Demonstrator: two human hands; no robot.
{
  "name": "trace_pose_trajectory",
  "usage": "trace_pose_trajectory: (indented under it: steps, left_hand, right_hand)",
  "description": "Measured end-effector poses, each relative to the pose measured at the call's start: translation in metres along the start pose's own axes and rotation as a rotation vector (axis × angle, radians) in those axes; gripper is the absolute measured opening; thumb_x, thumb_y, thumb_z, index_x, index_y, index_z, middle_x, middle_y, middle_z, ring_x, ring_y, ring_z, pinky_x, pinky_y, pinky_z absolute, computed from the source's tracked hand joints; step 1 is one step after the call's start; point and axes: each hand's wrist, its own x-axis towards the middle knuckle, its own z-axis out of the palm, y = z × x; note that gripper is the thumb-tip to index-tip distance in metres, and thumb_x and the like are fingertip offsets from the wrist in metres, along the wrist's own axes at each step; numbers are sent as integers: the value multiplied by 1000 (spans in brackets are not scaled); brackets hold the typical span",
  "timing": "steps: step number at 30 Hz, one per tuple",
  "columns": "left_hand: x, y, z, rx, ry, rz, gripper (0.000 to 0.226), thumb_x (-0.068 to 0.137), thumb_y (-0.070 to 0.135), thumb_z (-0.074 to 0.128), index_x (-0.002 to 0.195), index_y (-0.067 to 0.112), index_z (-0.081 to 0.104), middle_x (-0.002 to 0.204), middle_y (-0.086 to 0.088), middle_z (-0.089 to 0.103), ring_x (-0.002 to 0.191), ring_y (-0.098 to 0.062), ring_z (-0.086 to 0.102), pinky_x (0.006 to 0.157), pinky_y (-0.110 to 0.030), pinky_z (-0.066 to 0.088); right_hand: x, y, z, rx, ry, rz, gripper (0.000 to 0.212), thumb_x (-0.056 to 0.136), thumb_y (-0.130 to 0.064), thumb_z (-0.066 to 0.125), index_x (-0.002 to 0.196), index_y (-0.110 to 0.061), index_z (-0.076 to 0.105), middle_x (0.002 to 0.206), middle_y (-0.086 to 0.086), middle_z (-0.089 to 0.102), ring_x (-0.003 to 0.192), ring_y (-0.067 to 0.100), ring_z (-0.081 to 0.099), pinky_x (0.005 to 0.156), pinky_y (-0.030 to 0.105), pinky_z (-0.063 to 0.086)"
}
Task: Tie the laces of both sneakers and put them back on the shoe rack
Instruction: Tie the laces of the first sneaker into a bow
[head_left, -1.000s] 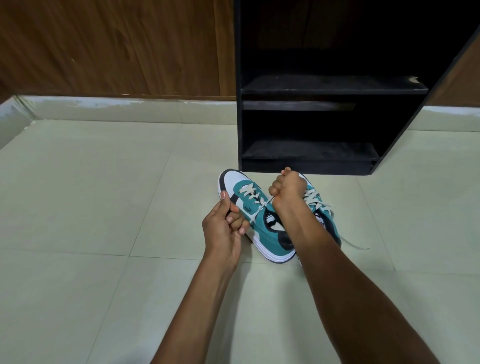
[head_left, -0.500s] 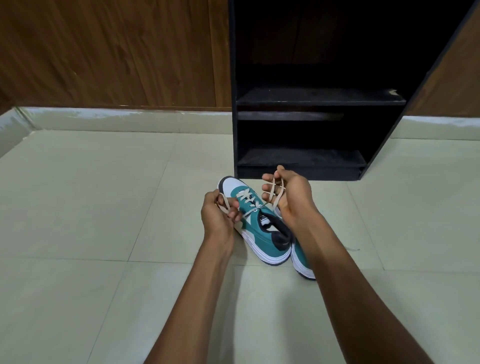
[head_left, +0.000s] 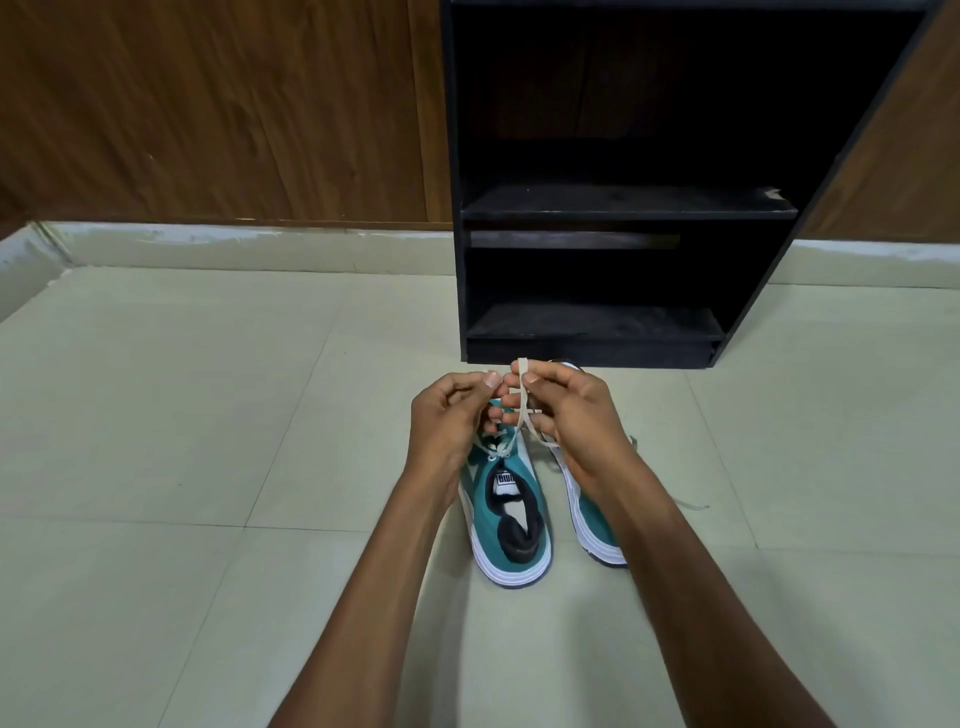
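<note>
Both hands, left (head_left: 447, 415) and right (head_left: 576, 410), pinched on soft, floppy lace (head_left: 522, 395) above left shoe (head_left: 506, 499) on floor (head_left: 208, 415) near rack (head_left: 597, 322); best held by loops.

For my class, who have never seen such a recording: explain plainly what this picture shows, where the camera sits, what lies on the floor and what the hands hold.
There is no machine here. A person wears one wide camera on the head, looking forward and down, so you see their own two bare arms. On the tiled floor stand two teal sneakers side by side: the left sneaker in plain sight, the right sneaker partly behind the arm. The left hand and right hand each pinch part of the white lace of the left sneaker, raised above it. Beyond stands a black shoe rack, its visible shelves bare.
</note>
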Motion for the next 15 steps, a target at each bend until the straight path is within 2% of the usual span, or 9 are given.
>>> trace_pose_trajectory:
  steps: [1,3,6,8,11,14,15]
  left_hand:
    - [-2,0,2,-14,10,-4,25,86,17,78,101,-3,71,81,-15,75,59,-16,62,56,-27,53]
    - [-5,2,7,-24,47,0,30,81,14,83,97,-5,66,76,-17,72,50,-14,57,47,-25,47]
    - [-6,5,12,38,51,16,40,76,16,88,95,7,55,69,-12,69,44,-12,53,43,-24,43]
    - [-5,6,12,70,41,17,46,74,17,90,96,11,50,67,-9,70,43,-12,52,43,-25,43]
    - [-5,5,11,94,42,49,35,76,18,88,99,2,66,69,-10,73,44,-14,53,45,-26,45]
    - [-5,0,14,55,76,53,24,78,17,86,93,2,74,62,-8,69,49,-19,55,45,-26,46]
    - [-5,-1,15,24,67,40,22,79,17,85,93,4,75,61,-6,68,52,-22,56,48,-27,45]
  right_hand:
    - [1,3,-2,-49,-2,-14,17,100,-8,57,109,-8,72,100,15,79,95,34,76,85,42,62]
    - [2,10,-4,-122,-8,-38,18,98,-5,59,108,-10,73,98,11,79,89,25,76,76,36,61]
    - [0,14,-5,-147,5,-35,20,97,-1,58,112,-4,70,94,10,77,74,12,74,59,25,53]
    - [1,15,-5,-128,38,-19,19,96,-2,61,114,-2,67,98,14,77,73,14,74,56,24,52]
    - [4,17,-5,-38,86,14,19,93,-4,69,111,-3,62,102,19,77,74,23,75,58,29,56]
    - [4,18,-3,2,119,35,18,89,-7,75,105,-5,67,101,18,78,85,30,76,75,38,61]
    - [3,17,-3,24,119,36,15,89,-7,75,104,-4,70,98,18,78,85,29,76,76,36,61]
